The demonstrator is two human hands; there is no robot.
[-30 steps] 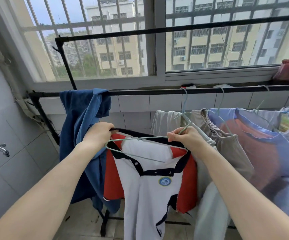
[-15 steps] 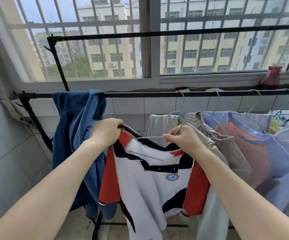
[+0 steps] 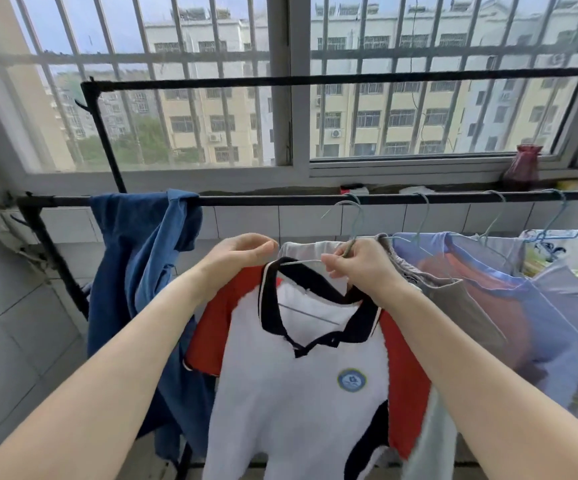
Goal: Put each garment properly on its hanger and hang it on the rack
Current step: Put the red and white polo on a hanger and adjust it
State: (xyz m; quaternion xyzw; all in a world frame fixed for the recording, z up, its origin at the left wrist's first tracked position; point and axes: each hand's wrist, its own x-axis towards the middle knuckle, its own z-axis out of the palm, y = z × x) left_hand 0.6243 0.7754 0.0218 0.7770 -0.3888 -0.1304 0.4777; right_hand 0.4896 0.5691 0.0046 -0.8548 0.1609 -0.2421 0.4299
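Barred window behind rack (image 3: 280, 200), right hand (image 3: 363, 268) fingers pinching hanger (image 3: 353, 230), left hand (image 3: 239, 258) gripping polo shirt (image 3: 301, 393) shoulder (badge unreadable)

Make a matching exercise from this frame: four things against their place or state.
Things:
1. polo shirt
2. blue garment
3. red vase
4. lilac shirt

Places or states:
A. draped over the rail with no hanger
B. stands on the windowsill
C. held up on a wire hanger, hook not yet on the rail
D. hangs on a hanger hooked on the rail

Pairs: 1-C, 2-A, 3-B, 4-D
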